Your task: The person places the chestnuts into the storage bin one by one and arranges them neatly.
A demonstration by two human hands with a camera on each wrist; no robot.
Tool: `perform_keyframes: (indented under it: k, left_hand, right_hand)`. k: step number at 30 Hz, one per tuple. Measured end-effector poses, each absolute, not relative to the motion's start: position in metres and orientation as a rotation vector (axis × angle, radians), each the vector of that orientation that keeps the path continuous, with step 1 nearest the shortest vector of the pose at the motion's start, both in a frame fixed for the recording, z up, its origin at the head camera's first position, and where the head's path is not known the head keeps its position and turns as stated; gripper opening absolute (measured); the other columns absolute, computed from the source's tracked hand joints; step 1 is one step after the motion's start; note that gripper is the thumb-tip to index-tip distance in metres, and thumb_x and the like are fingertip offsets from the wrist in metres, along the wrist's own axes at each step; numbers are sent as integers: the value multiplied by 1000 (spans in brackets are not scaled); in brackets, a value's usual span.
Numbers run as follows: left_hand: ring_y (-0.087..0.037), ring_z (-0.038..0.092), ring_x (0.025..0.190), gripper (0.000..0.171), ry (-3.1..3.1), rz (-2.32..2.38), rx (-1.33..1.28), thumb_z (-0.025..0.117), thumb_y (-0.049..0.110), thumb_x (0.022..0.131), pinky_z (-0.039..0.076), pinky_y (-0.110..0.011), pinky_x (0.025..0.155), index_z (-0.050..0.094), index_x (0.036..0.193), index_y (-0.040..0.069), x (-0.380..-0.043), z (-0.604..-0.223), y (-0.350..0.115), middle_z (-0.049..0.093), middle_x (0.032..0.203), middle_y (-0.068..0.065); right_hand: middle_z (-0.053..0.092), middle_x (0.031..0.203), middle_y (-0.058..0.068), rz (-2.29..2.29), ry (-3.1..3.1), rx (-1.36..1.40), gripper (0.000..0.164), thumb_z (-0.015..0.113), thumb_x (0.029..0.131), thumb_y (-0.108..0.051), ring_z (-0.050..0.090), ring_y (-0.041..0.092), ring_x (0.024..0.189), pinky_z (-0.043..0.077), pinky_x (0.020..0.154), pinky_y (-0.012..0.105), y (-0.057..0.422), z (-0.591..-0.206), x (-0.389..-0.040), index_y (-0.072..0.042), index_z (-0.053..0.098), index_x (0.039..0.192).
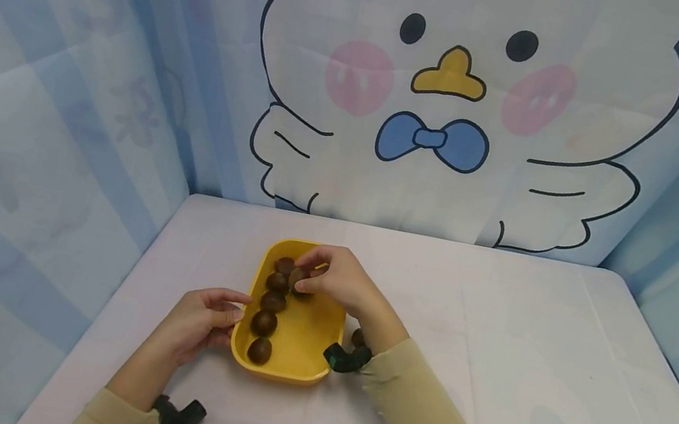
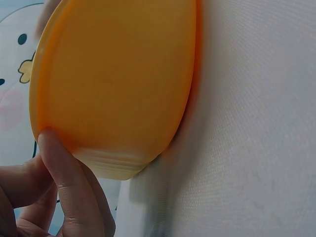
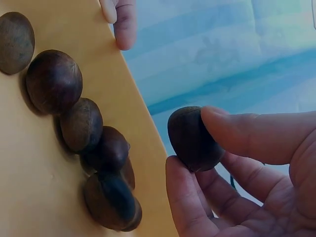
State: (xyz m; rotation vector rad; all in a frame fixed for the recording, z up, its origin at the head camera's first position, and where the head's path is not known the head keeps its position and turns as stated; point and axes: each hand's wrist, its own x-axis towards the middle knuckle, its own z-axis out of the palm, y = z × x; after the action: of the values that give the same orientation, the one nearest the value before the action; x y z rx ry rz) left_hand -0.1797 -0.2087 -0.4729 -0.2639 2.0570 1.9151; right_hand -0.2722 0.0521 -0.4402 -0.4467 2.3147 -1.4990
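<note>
Several brown chestnuts (image 1: 264, 324) lie in a row along the left side of a yellow tray (image 1: 306, 339). My right hand (image 1: 337, 280) reaches over the tray's far end and pinches another chestnut (image 3: 190, 138) between thumb and fingers, right beside the far end of the row. In the right wrist view the row of chestnuts (image 3: 54, 81) shows close up, apart from the held one. My left hand (image 1: 205, 317) is at the tray's left side, its extended fingertips touching the rim. The left wrist view shows a fingertip (image 2: 48, 138) against the tray's outer wall (image 2: 118, 84).
A loose chestnut (image 1: 358, 337) lies on the white tabletop (image 1: 530, 367) just right of the tray, partly behind my right wrist. Black wrist cameras (image 1: 346, 358) sit on both wrists. Printed cloth curtains (image 1: 437, 199) stand behind the table and at both sides.
</note>
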Motion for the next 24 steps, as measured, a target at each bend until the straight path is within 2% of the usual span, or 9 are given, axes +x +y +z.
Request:
perform_keyframes:
  k: [4,9,17,24]
  left_hand:
    - [-12,68,64,38,2056,1916,-257,70,3,101,63,-24,63,67,138,-4,-180,-473,-209,73,91,-1]
    - [-12,68,64,38,2056,1919,-255,70,3,101,63,-24,62,67,138,-5,-180,-474,-209,73,91,-2]
    - [-13,68,65,38,2049,1930,-241,68,1,101,64,-26,62,66,138,-6,-180,-473,-208,73,91,-3]
    - [-14,68,65,38,2052,1929,-239,68,2,101,64,-26,63,66,139,-6,-179,-473,-209,73,92,-4]
  right_hand:
    - [73,115,4,-1480,2323,-426,26,85,89,-13,67,24,108,59,95,36,48,-441,-273,-16,78,114]
    - [73,114,5,-1452,2337,-432,24,84,89,-10,67,22,104,60,95,35,45,-443,-274,-14,78,112]
    - [72,108,6,-1327,2368,-422,21,85,89,-5,64,23,96,60,83,30,40,-443,-272,-13,78,107]
    - [75,102,3,-1175,2377,-498,22,84,89,-1,65,21,90,58,80,30,35,-442,-271,-14,77,105]
